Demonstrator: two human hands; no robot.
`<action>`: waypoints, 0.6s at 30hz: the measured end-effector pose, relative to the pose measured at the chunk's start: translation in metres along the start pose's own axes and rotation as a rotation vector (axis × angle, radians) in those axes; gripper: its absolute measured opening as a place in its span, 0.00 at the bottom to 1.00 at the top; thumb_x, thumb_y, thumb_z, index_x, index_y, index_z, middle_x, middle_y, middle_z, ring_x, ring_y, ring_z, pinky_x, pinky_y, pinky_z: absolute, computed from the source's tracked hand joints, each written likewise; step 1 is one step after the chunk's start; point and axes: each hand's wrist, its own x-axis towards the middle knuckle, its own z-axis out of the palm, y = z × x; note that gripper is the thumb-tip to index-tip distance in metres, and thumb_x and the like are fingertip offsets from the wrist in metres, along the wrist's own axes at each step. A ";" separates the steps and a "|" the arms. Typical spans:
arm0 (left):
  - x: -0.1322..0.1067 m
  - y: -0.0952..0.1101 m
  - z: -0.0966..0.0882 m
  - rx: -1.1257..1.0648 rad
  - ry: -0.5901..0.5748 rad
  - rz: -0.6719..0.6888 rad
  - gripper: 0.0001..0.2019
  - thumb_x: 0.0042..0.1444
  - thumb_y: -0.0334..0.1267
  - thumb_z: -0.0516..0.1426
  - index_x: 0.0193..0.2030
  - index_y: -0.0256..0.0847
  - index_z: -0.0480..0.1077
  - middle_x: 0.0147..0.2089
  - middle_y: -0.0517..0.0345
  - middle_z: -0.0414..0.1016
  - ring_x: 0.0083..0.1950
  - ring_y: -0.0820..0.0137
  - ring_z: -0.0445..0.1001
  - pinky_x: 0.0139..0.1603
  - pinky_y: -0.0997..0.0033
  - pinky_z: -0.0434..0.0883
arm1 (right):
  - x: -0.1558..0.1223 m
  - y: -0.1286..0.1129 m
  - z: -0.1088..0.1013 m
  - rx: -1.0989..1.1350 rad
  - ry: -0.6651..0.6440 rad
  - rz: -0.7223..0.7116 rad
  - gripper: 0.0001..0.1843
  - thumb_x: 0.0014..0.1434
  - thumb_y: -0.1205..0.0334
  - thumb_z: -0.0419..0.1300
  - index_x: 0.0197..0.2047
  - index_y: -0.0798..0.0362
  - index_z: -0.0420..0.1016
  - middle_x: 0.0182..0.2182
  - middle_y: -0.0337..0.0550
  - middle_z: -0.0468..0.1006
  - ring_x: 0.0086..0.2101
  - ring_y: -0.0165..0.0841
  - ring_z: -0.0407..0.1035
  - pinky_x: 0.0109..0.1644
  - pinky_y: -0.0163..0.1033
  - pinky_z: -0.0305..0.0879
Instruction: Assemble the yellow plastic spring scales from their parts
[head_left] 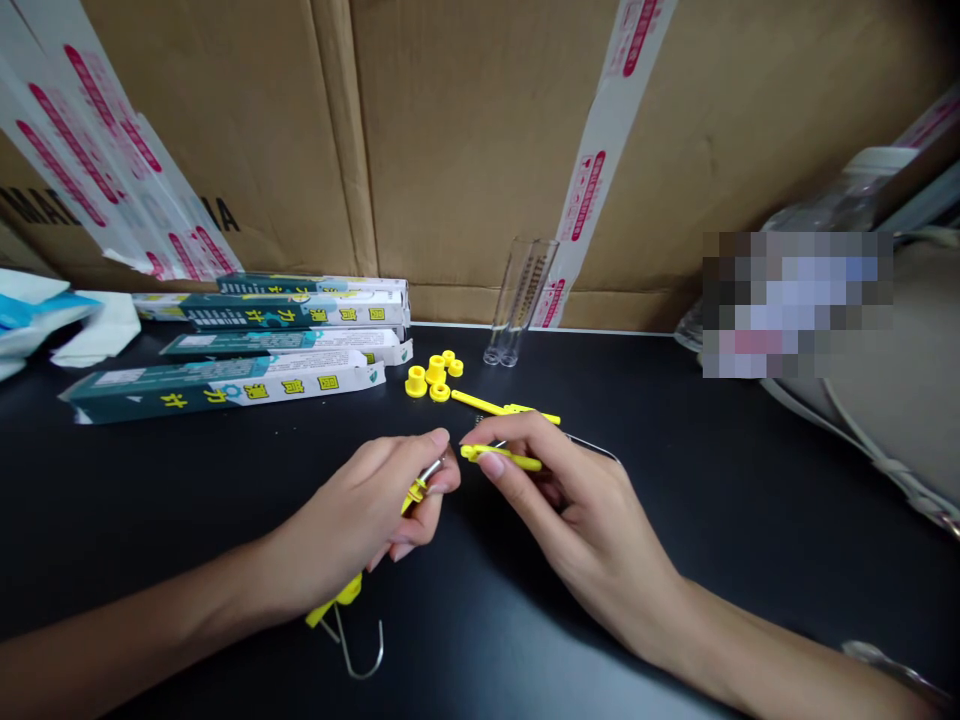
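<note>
My left hand (375,510) is closed round a yellow spring-scale core (415,490) with a silvery spring end at my fingertips. Its yellow tip and metal hook (358,640) stick out below my wrist. My right hand (577,500) pinches a thin yellow plastic rod (502,457), its tip close to the left fingers. A thin metal wire (596,448) shows behind the right hand. Another yellow rod (504,407) lies on the black table (750,480) just beyond.
Several small yellow caps (433,377) sit behind the hands. Two clear plastic tubes (521,300) lean on the cardboard boxes (480,150) at the back. Long teal-and-white product boxes (255,360) lie stacked at the left, white paper (97,325) beyond them. A beige bag (885,400) sits at right.
</note>
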 end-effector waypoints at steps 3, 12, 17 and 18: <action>-0.002 0.002 0.002 0.039 0.008 -0.017 0.24 0.67 0.55 0.43 0.26 0.43 0.60 0.13 0.68 0.54 0.17 0.74 0.53 0.16 0.79 0.53 | -0.001 0.001 0.000 -0.014 0.015 -0.029 0.07 0.71 0.64 0.55 0.48 0.48 0.74 0.39 0.35 0.78 0.27 0.26 0.66 0.35 0.32 0.65; -0.001 -0.003 -0.004 0.047 -0.064 -0.004 0.15 0.65 0.41 0.41 0.26 0.44 0.55 0.18 0.67 0.55 0.22 0.71 0.56 0.18 0.77 0.53 | -0.004 0.002 0.000 -0.017 0.004 -0.001 0.12 0.71 0.65 0.52 0.55 0.49 0.71 0.31 0.35 0.74 0.24 0.27 0.64 0.32 0.33 0.65; 0.000 -0.003 -0.009 -0.004 -0.137 -0.013 0.14 0.64 0.39 0.41 0.26 0.44 0.53 0.16 0.68 0.52 0.17 0.73 0.51 0.15 0.78 0.51 | -0.002 0.003 0.000 0.039 0.023 -0.049 0.09 0.69 0.68 0.56 0.51 0.50 0.73 0.43 0.38 0.80 0.38 0.28 0.73 0.43 0.33 0.67; 0.001 -0.003 -0.010 -0.025 -0.150 -0.020 0.15 0.64 0.40 0.41 0.26 0.44 0.52 0.16 0.69 0.51 0.16 0.74 0.51 0.14 0.78 0.49 | -0.002 0.003 0.000 0.033 0.030 -0.066 0.08 0.69 0.68 0.57 0.49 0.50 0.74 0.44 0.39 0.80 0.41 0.29 0.73 0.44 0.33 0.66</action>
